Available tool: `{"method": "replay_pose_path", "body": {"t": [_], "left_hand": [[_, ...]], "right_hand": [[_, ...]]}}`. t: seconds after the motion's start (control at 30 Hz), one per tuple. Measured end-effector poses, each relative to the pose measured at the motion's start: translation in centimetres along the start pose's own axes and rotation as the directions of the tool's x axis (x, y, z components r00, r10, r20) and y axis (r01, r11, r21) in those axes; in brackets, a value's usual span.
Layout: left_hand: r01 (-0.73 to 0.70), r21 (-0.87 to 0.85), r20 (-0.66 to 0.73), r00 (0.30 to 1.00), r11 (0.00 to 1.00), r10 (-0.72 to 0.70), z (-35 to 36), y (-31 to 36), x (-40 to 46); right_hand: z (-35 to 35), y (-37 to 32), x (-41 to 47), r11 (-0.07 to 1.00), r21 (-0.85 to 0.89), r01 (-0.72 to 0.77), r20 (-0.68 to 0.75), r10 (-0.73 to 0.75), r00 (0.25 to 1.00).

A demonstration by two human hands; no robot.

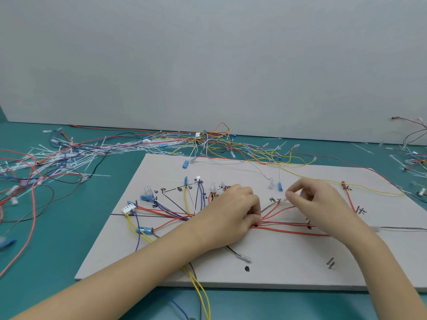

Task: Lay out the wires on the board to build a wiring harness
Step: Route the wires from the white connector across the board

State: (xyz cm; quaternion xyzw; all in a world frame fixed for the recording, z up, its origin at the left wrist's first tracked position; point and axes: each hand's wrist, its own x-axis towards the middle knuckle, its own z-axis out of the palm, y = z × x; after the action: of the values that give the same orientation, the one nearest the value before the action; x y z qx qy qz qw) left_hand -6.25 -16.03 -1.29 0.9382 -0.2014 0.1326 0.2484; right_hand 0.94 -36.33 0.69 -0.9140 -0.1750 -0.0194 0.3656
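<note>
Wires (288,224) thin, limp, springy; fanned across board (265,269). Left hand (231,213) curled, pinning red bundle at junction; right hand (323,204) pinching a clear terminal tip (285,200). Best gripped near terminals, probably.

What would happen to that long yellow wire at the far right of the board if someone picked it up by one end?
The yellow wire would probably sag and trail: it already lies in loose curves across the board. It looks thin, so likely very light. It may snag, since it runs back into the tangle of wires behind the board.
</note>
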Motion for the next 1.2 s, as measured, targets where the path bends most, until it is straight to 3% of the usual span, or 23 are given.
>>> {"method": "replay_pose_path", "body": {"t": [0.1, 0.17, 0.3, 0.4, 0.47, 0.87, 1.2], "left_hand": [[-0.011, 0.037, -0.002, 1.000, 0.999, 0.011, 0.2, 0.1, 0.0], [-0.017, 0.054, -0.003, 1.000, 0.998, 0.017, 0.2, 0.1, 0.1], [-0.017, 0.058, -0.015, 1.000, 0.998, 0.018, 0.2, 0.1, 0.2], [-0.026, 0.062, -0.020, 0.999, 0.998, 0.027, 0.3, 0.0, 0.3], [-0.025, 0.060, -0.028, 0.999, 0.998, 0.026, 0.3, 0.0, 0.2], [-0.010, 0.052, -0.017, 1.000, 0.999, 0.011, 0.2, 0.0, 0.0], [0.015, 0.036, -0.025, 1.000, 0.999, -0.014, -1.1, -1.4, -1.3]], "right_hand": [[0.9, 1.1, 0.3, 0.973, -0.216, -0.077, 0.005, 0.080, 0.997], [1.2, 1.6, 0.6, 0.968, -0.230, -0.099, 0.026, 0.108, 0.994], [0.9, 1.7, 0.8, 0.953, -0.303, -0.015, 0.100, 0.048, 0.994], [1.4, 1.1, 0.8, 0.841, -0.538, 0.062, 0.139, 0.016, 0.990], [1.9, 0.8, 0.7, 0.800, -0.595, 0.083, 0.135, -0.002, 0.991], [2.6, 1.3, 0.2, 0.913, -0.407, 0.031, -0.026, -0.046, 0.999], [4.1, -0.6, 0.3, 0.936, -0.339, 0.090, -0.041, -0.111, 0.993]]}}
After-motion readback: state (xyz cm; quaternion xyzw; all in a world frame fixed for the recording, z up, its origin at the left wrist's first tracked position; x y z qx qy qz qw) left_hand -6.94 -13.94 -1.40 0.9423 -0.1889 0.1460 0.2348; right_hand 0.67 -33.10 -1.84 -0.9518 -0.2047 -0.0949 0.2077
